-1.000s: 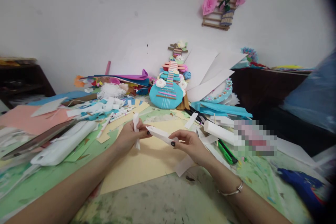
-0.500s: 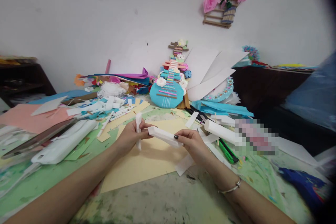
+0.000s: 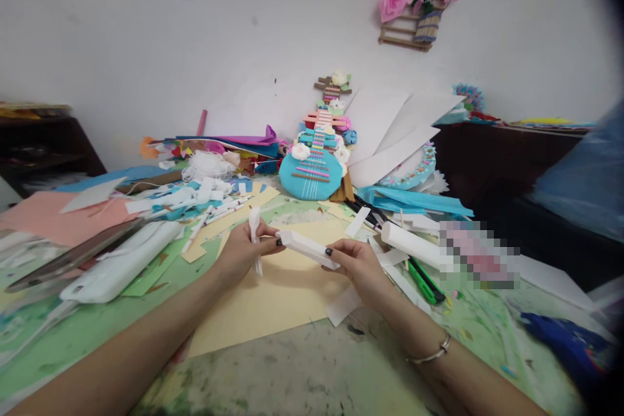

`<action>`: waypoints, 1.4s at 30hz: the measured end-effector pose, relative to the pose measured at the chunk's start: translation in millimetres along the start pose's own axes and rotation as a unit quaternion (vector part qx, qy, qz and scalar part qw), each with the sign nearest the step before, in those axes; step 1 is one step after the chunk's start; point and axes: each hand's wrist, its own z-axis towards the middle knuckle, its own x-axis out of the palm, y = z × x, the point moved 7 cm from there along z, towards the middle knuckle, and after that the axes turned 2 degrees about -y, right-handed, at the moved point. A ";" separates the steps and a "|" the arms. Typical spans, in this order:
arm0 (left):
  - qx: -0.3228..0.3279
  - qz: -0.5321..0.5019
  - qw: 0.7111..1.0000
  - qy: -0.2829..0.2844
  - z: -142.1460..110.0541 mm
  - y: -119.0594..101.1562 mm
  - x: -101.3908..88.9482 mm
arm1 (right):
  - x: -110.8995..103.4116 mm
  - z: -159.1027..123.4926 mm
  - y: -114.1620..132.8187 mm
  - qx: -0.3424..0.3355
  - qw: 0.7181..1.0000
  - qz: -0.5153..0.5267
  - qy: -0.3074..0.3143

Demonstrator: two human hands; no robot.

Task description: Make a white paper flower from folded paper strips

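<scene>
My left hand [image 3: 248, 247] is closed around a narrow white paper piece [image 3: 255, 224] that stands upright by the thumb. Its thumb and fingertip also touch the near end of a folded white paper strip [image 3: 307, 249]. The strip's other end is pinched between the thumb and fingers of my right hand [image 3: 355, 266], so it spans the gap between both hands, sloping down to the right. Below them lies a cream paper sheet [image 3: 253, 318]. A small white paper piece [image 3: 344, 305] rests at that sheet's right edge, beneath my right hand.
A green utility knife [image 3: 423, 281] and a white paper roll [image 3: 414, 247] lie to the right. On the left are a white power strip [image 3: 121, 263] and paper scraps. A blue paper lute [image 3: 311, 175] stands at the back against the wall.
My right hand has shifted its hold to the strip's right end. The strip has turned, showing its folded side, and my left thumb and fingertip now grip its left end.
</scene>
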 end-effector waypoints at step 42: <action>-0.005 0.019 0.999 -0.027 -1.6 -0.2 -1.9 | 1.0 -1.9 7.8 -0.029 0.999 0.013 0.027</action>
